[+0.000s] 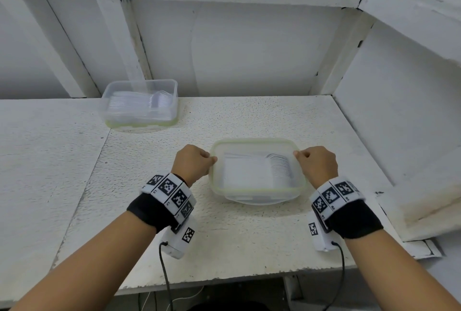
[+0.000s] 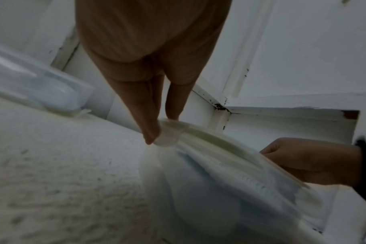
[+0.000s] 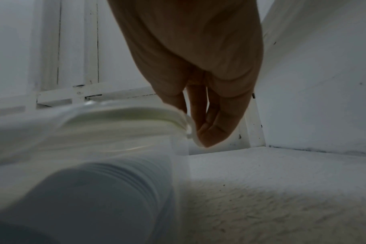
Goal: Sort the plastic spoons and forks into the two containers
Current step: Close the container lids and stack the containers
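Observation:
A clear container (image 1: 252,201) stands mid-table under a lid (image 1: 257,189) with a pale green seal. Through the lid I see a nested stack of white plastic spoons (image 1: 279,168). My left hand (image 1: 212,159) pinches the lid's left tab (image 2: 169,137) between thumb and fingers. My right hand (image 1: 298,154) pinches the lid's right edge (image 3: 187,125). The spoon bowls (image 3: 115,181) show close up in the right wrist view. A second clear container (image 1: 139,101) holding white cutlery sits at the far left; the pieces in it are too blurred to tell apart.
The white textured table (image 1: 149,161) ends at a chipped front edge (image 1: 224,277). White walls and beams (image 1: 224,48) close in behind, and a white side panel (image 1: 399,111) stands right of the near container. Cables (image 1: 166,280) hang from both wrist cameras.

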